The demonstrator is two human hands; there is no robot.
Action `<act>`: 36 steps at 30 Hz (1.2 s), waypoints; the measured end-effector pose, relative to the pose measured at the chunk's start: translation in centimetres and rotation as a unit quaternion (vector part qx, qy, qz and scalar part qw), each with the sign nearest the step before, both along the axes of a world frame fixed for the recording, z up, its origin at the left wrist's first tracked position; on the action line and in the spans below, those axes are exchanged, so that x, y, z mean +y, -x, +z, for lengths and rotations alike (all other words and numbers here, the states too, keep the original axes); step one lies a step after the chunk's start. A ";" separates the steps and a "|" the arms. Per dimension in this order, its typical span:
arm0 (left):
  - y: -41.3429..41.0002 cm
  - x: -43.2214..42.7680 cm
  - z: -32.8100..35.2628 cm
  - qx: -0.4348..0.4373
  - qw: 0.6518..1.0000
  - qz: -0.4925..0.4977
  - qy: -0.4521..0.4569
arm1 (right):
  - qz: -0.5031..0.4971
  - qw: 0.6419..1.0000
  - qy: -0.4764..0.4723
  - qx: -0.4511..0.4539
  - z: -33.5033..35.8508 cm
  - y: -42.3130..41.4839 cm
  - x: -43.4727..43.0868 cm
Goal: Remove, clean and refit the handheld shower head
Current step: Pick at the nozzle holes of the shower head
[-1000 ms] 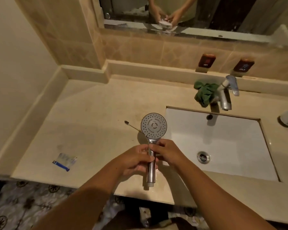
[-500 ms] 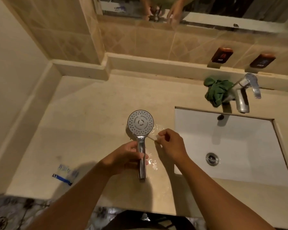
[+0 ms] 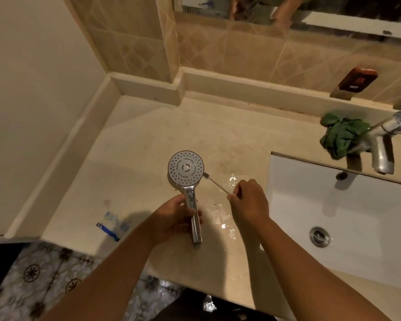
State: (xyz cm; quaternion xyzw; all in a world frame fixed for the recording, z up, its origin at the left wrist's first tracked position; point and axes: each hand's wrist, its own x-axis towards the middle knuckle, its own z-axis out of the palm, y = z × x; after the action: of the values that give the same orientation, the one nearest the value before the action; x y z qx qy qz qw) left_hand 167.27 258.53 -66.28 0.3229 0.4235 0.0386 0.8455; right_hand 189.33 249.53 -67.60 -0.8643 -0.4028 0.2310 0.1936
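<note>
A chrome handheld shower head point(image 3: 186, 168) faces up over the beige counter point(image 3: 148, 135), its round nozzle plate towards me. My left hand point(image 3: 174, 218) grips its handle near the middle. My right hand point(image 3: 248, 202) pinches the end of a thin small brush point(image 3: 214, 184), whose bristled tip lies just right of the nozzle plate's rim. Puddles of water shine on the counter between my hands.
A white sink point(image 3: 347, 218) is set into the counter at the right, with a chrome tap point(image 3: 387, 144) and a crumpled green cloth point(image 3: 340, 135) behind it. A blue and clear wrapper point(image 3: 112, 224) lies near the counter's front left. A mirror hangs above the tiled backsplash.
My right hand left the handle, took the thin brush off the counter and now holds its tip beside the nozzle plate. The shower head shifted left in my left hand.
</note>
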 end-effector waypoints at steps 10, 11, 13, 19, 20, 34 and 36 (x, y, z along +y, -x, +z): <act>-0.4 -1.0 0.0 -0.022 1.000 -0.006 0.008 | -0.036 0.995 0.001 0.096 0.8 -0.2 -0.9; -0.6 -1.0 0.0 -0.023 1.000 -0.007 0.007 | -0.045 0.992 0.002 0.117 1.0 -0.3 -1.3; -1.2 -1.2 -0.1 -0.032 0.999 -0.003 0.010 | -0.058 0.985 0.011 0.161 1.6 -0.8 -2.3; -4.7 -2.4 0.3 0.050 0.998 0.037 -0.015 | -0.096 0.951 -0.050 0.290 4.3 -2.7 -5.7; -5.3 -2.6 0.6 0.047 0.998 0.035 -0.015 | -0.102 0.947 -0.065 0.298 4.8 -2.9 -6.0; -9.6 -5.5 4.4 0.046 0.990 -0.096 -0.096 | -0.089 0.968 -0.103 0.210 8.6 -4.3 -7.8; -9.8 -6.0 4.6 0.036 0.990 -0.091 -0.105 | -0.076 0.975 -0.111 0.176 8.5 -4.2 -7.9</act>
State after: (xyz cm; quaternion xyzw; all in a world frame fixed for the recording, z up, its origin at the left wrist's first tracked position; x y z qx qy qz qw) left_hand 177.04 252.54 -61.68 0.4479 0.4167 -0.0058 0.7910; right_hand 193.53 241.65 -59.14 -0.8109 -0.3188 0.3184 0.3734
